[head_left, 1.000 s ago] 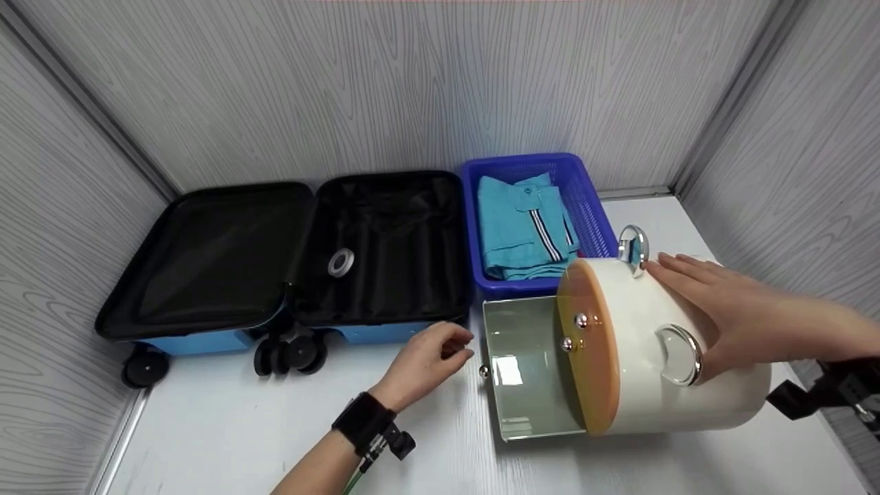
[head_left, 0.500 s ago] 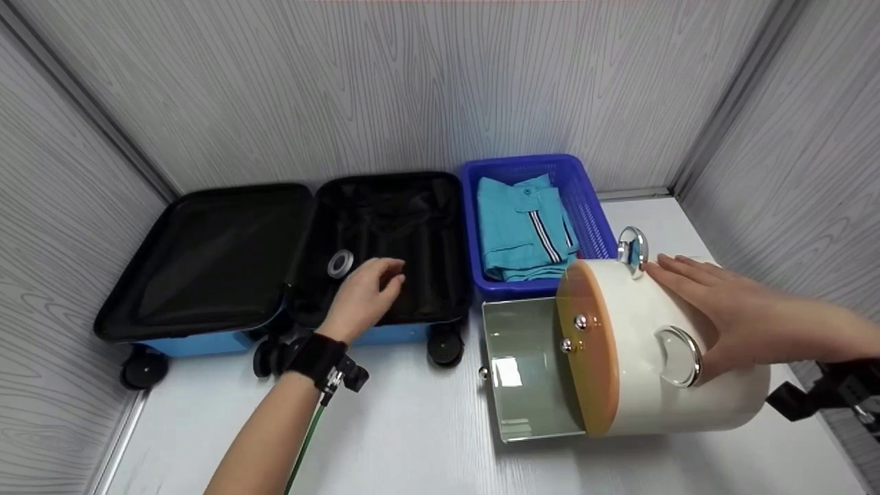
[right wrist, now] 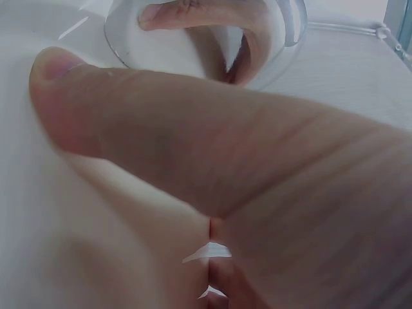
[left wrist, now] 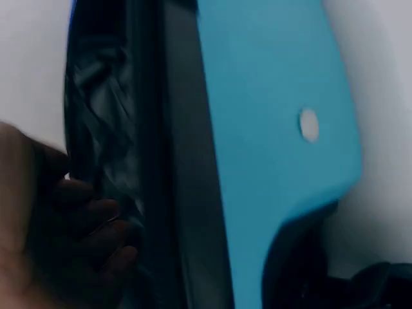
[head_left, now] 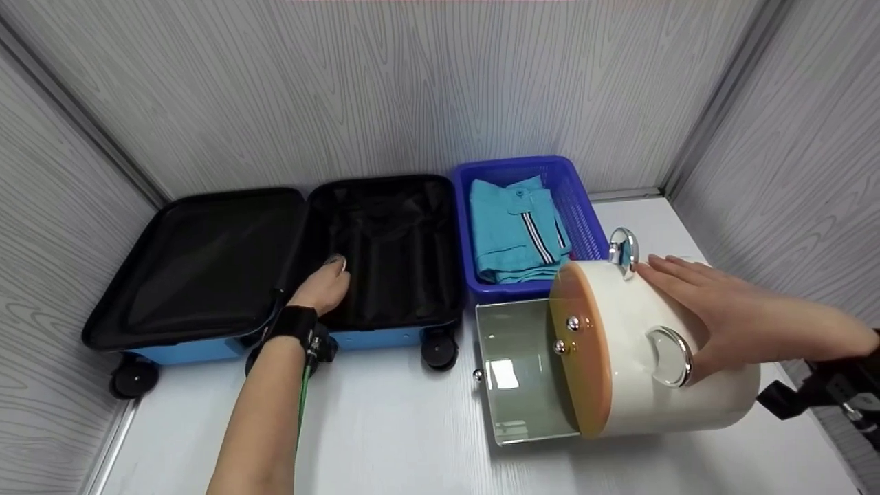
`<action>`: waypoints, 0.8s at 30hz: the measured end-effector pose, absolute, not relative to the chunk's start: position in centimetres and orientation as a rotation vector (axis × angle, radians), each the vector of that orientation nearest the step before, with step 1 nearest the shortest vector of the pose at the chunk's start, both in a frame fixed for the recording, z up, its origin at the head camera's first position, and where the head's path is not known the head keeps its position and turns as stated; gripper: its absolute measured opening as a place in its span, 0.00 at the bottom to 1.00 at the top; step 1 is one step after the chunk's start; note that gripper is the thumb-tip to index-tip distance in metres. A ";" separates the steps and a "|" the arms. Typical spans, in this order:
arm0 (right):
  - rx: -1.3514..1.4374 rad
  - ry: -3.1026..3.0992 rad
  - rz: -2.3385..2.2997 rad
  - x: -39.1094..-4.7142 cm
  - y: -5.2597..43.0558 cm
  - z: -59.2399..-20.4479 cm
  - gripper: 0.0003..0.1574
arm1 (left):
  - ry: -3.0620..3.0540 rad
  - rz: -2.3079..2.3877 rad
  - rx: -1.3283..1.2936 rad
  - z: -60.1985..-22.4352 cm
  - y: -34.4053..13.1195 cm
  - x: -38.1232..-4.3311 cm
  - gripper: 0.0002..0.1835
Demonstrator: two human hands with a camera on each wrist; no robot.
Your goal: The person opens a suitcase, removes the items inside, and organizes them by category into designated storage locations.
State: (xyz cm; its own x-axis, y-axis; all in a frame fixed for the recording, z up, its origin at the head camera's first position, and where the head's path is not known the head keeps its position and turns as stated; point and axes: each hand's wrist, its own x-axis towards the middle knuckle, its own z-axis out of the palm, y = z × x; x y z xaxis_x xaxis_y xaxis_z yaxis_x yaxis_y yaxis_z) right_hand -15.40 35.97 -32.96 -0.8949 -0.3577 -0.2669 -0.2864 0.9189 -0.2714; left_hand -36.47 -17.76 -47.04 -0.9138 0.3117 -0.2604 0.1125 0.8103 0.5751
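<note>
My left hand (head_left: 326,287) reaches into the right half of an open blue suitcase (head_left: 395,275) with black lining. Its fingers curl over a small silver ring-shaped thing (head_left: 336,260), mostly hidden, with a shiny bit showing at the fingertips. In the left wrist view the curled fingers (left wrist: 96,222) are beside the suitcase's dark rim. My right hand (head_left: 732,316) rests with straight, spread fingers on a white rounded bin (head_left: 639,371) with an orange end panel and chrome handles. The right wrist view has its thumb (right wrist: 129,116) lying along the white surface.
A glassy drawer (head_left: 526,405) sticks out of the bin's orange end. Behind it stands a blue plastic basket (head_left: 584,199) with folded turquoise clothing (head_left: 505,234). The suitcase's other half (head_left: 206,268) lies at left; black wheels (head_left: 440,350) jut towards the front.
My left hand has moved left from beside the drawer, over the suitcase, and down onto the silver ring-shaped thing, covering it. The right hand stays on the bin.
</note>
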 end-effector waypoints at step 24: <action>-0.500 2.766 -0.317 -15.5 35.1 -32.9 0.89 | 2.407 0.744 0.126 -48.0 -19.3 -37.7 0.37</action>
